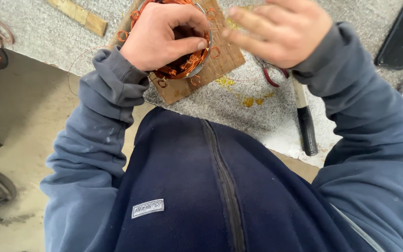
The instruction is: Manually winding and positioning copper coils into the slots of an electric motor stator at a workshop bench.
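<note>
Nearest, jacket (201,186). Beyond, left hand (162,35) clamped on part-wound stator (185,63); right hand (281,30) beside, fingers loosely spread, seemingly empty; winding unfinished, loose wire ends remaining.

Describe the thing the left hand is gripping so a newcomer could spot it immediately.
Start at the speckled grey worktop and find the brown board near its edge. On it sits a round metal ring wound with copper wire, under the left hand. Its bright orange coils and small wire loops set it apart from the red-handled pliers and the black-handled tool nearby.
</note>
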